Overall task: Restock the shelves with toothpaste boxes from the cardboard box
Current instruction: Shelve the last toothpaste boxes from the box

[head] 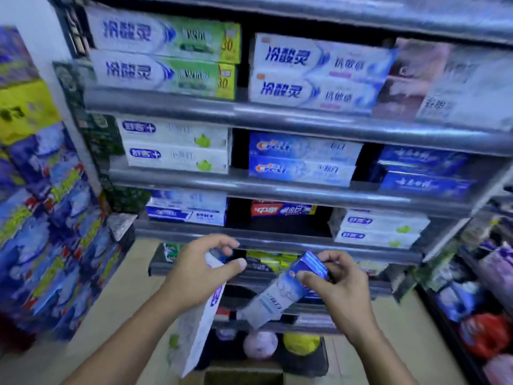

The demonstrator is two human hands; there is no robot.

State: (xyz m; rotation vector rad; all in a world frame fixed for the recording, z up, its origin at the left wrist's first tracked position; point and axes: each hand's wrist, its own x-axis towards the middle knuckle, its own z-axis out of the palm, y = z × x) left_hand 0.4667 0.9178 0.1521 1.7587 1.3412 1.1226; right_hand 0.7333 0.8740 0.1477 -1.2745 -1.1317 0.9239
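Note:
My left hand (202, 269) grips the top end of a white toothpaste box (198, 332) that hangs down nearly upright. My right hand (337, 282) holds the upper end of a blue Crest toothpaste box (280, 295), tilted down to the left. Both hands are in front of the lower shelves of a metal shelf unit (277, 190) stocked with toothpaste boxes. Two matching Crest boxes (302, 159) lie stacked on the second shelf. A red box (281, 210) lies in a mostly dark bay of the third shelf. The cardboard box (244, 375) shows at the bottom edge, below my hands.
Stacked blue and yellow packs (47, 218) fill the left side. A rack of bagged goods (483, 301) stands on the right. A pink ball (260, 344) and a yellow ball (301, 343) sit on the lowest tray. The floor (116, 301) is beige tile.

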